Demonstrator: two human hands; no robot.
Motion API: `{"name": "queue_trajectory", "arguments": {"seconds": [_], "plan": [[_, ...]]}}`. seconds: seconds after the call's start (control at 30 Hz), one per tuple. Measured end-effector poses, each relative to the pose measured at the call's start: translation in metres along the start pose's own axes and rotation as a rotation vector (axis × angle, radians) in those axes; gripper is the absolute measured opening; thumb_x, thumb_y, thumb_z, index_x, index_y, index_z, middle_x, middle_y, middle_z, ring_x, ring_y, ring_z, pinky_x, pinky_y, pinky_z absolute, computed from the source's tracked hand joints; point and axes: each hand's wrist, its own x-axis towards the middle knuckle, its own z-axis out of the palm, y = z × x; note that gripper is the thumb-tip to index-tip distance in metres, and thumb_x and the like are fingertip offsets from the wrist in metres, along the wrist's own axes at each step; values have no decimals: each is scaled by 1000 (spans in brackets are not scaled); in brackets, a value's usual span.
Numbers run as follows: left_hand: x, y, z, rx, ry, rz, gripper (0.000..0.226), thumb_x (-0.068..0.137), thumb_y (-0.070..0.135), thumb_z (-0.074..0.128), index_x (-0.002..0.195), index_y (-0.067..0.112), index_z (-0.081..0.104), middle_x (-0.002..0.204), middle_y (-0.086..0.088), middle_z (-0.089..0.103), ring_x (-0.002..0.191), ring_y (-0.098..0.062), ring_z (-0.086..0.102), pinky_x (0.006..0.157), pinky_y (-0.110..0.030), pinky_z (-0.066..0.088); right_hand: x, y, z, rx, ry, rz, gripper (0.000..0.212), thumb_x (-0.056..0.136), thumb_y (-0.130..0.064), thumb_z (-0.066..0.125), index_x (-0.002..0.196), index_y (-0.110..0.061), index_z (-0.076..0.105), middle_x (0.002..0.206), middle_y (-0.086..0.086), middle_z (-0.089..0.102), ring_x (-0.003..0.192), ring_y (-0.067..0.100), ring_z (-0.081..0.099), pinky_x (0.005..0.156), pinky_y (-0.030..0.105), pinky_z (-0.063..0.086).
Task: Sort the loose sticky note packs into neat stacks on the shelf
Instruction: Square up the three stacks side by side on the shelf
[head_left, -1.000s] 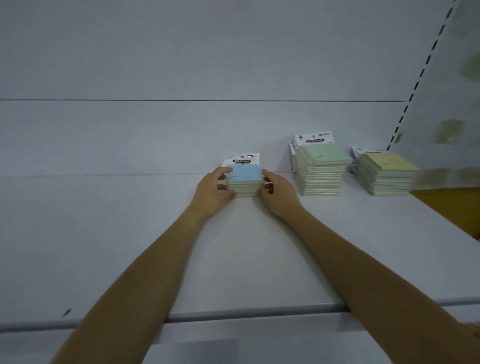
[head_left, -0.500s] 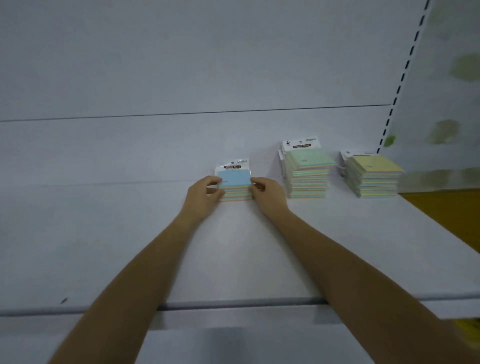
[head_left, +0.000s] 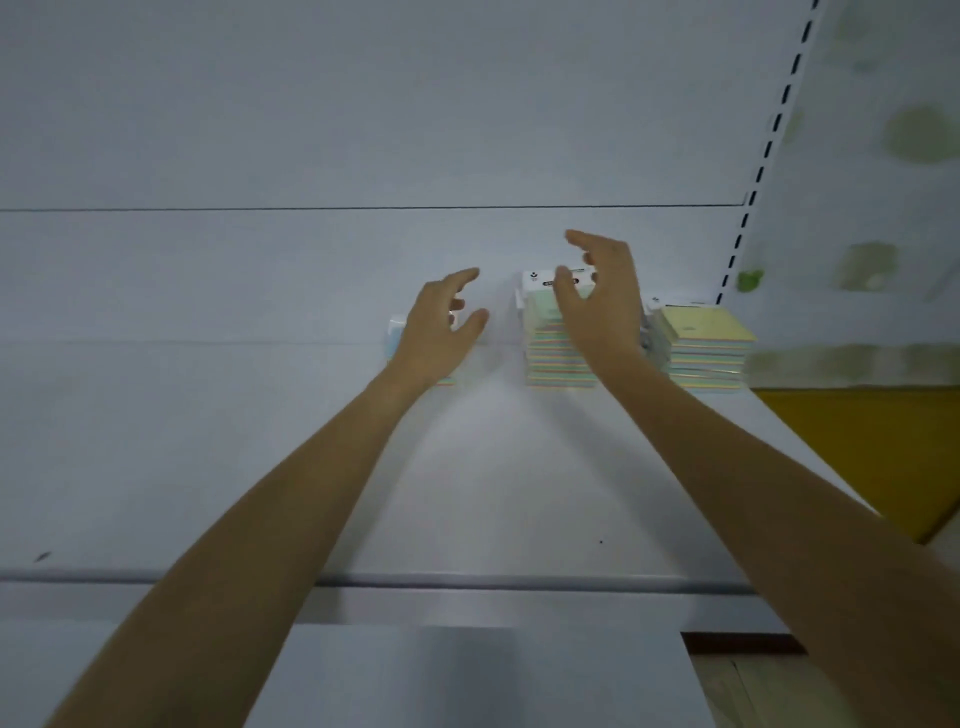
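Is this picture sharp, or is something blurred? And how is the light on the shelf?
Head view: the left hand and right hand are slightly blurred; the label on the middle stack is unreadable. Head view: light dim and even, no glare, faint arm shadows on the shelf.

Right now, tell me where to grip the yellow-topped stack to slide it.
Grip the yellow-topped stack low on its left and right side faces, coming from the front. Its packs lie in separate layers, and their hang tabs sit at the back.
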Motion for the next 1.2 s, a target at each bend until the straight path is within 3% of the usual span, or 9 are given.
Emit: {"name": "queue_trajectory", "arguments": {"seconds": [0.17, 0.27, 0.4, 0.57, 0.73, 0.93, 1.03, 1.1, 1.2], "plan": [[0, 34, 66, -222, -145, -153, 51, 98, 22, 39, 146, 13, 23, 151, -9, 31, 141, -20, 28, 115, -28, 20, -18, 46, -17, -59, -130, 214, 53, 87, -11, 56, 137, -4, 37, 140, 15, 42, 134, 25, 35, 105, 17, 20], [-3, 32, 91, -339, -157, -207, 52, 100, 19, 34, 148, 16, 15, 157, -6, 19, 145, -17, 19, 120, -32, 15, -25, 60, -12, 85, -294, 312, 62, 88, -6, 52, 143, -7, 23, 141, 14, 43, 130, 27, 43, 109, 28, 32], [2, 20, 100, -397, -144, -267, 54, 100, 20, 30, 149, 19, 9, 157, -4, 21, 142, -17, 26, 120, -37, 20, -23, 67, -11, 93, -377, 343, 67, 91, -4, 43, 147, -15, 8, 145, 7, 40, 127, 23, 47, 96, 24, 36], [5, 17, 99, -514, -81, -312, 68, 87, 42, 36, 149, 25, 12, 155, 0, 28, 142, -16, 29, 120, -41, 22, -19, 66, -2, 319, -326, 445, 72, 93, -9, 46, 148, -17, 1, 149, 7, 33, 134, 24, 39, 112, 36, 33], [6, 15, 99, -620, -132, -284, 71, 84, 46, 36, 148, 25, 13, 153, -2, 30, 139, -19, 35, 116, -47, 28, -16, 76, -5, 401, -348, 530, 70, 91, -12, 45, 148, -24, 5, 155, 1, 23, 138, 18, 31, 114, 34, 28], [8, 15, 97, -659, -196, -316, 60, 99, 37, 28, 148, 29, -5, 158, 4, 18, 142, -17, 29, 118, -46, 24, -19, 81, -8, 458, -477, 513, 73, 89, 1, 41, 148, -24, 5, 146, 0, 36, 115, 10, 43, 75, 3, 45], [6, 11, 94, -646, -207, -344, 65, 98, 41, 29, 147, 26, -11, 159, 4, 11, 144, -18, 24, 119, -44, 21, -18, 88, -11, 474, -462, 567, 65, 89, -5, 42, 146, -26, 17, 132, -3, 47, 111, 10, 48, 86, 12, 45], [5, 7, 95, -651, -243, -351, 60, 99, 40, 29, 149, 21, 3, 156, -2, 24, 142, -20, 30, 117, -40, 26, -17, 91, -10, 460, -471, 581, 40, 89, -7, 37, 125, -24, 43, 108, -6, 55, 92, 6, 54, 77, 17, 46], [2, 9, 96, -656, -300, -295, 51, 99, 39, 27, 143, 14, 25, 145, -9, 44, 131, -20, 46, 109, -36, 38, -18, 92, -10, 505, -492, 566, 40, 87, -9, 33, 126, -6, 43, 105, -2, 53, 86, 3, 53, 70, 10, 47]]}}
